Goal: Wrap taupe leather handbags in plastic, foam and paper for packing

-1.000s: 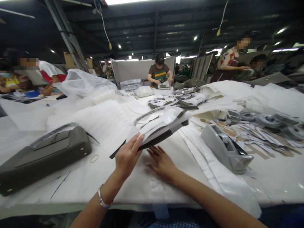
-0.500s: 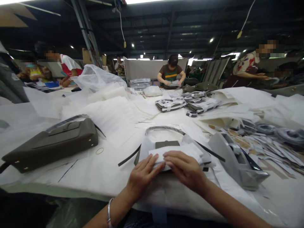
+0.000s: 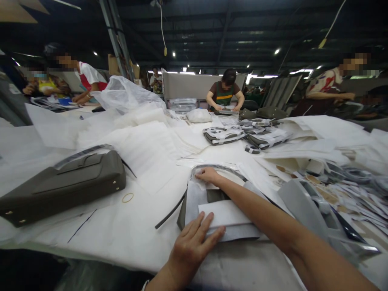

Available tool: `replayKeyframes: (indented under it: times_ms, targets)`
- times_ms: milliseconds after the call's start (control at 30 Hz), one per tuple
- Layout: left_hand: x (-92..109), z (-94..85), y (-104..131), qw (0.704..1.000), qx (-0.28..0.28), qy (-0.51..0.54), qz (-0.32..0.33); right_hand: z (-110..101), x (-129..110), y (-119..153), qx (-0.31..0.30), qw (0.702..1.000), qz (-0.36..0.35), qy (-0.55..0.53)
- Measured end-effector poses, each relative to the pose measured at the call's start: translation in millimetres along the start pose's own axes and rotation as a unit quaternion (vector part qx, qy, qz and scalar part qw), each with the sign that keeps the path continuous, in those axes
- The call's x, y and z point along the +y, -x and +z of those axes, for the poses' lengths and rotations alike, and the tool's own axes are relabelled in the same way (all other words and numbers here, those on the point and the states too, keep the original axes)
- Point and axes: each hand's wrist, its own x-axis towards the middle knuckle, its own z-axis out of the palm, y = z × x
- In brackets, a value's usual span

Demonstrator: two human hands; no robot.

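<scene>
A dark olive handbag [image 3: 217, 195] lies in front of me, partly covered by white wrapping paper [image 3: 227, 213]. My left hand [image 3: 194, 244] rests flat on the paper's near left part, fingers stretched out. Reaching across the bag, my right hand [image 3: 207, 176] has its fingers closed on the left side of the bag's handle [image 3: 222, 166], which is wrapped in clear film. A loose dark strap [image 3: 171, 212] sticks out at the bag's left. My right forearm hides part of the bag and paper.
At left lies another olive handbag [image 3: 91, 178], with a rubber band [image 3: 127, 197] beside it. A grey tape dispenser [image 3: 315, 210] stands close on the right, before scattered paper strips [image 3: 360, 198]. Wrapped bags [image 3: 224, 135] and white sheets [image 3: 145, 141] lie farther back. A co-worker [image 3: 226, 91] works opposite.
My right hand has left the white paper and moved forward to the handle. My left hand stays on the paper. The view has shifted slightly left.
</scene>
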Motion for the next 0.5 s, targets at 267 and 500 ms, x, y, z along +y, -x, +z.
replayKeyframes:
  times_ms: [267, 500]
  targets:
    - [2, -3.0, -5, 1.0, 0.006, 0.011, -0.013, -7, -5, 24, -0.01, 0.986, -0.009, -0.168]
    - [4, -4.2, -4, 0.999, -0.017, 0.025, -0.025, -17, -14, 83, -0.026, 0.969, -0.082, -0.233]
